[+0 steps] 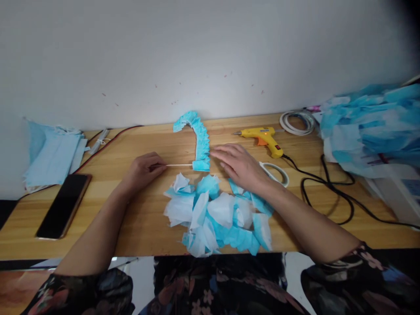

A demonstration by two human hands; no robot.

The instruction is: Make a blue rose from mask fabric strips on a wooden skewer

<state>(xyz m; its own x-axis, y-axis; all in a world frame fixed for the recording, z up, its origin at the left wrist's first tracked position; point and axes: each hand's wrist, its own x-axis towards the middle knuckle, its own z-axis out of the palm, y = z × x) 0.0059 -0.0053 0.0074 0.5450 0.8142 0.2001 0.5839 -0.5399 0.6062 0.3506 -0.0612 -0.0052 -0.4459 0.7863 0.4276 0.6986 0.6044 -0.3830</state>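
Observation:
My left hand [146,170] pinches the left end of a thin pale stick [179,165]. The stick's right end meets the bottom of a curved strip of pleated blue material [201,142], which hooks to the left at its top. Just right of that strip is my right hand [234,162], palm down with its fingers spread and nothing in them. Nearer to me lies a loose heap of blue and white pieces [210,214], partly beneath my right wrist.
A yellow glue gun [267,138] with a black cord, a white cable coil [297,122] and a tape roll [277,173] lie right. A large blue pile [374,127] stands far right. Left are a phone [64,205], stacked masks [54,153] and a thin cable.

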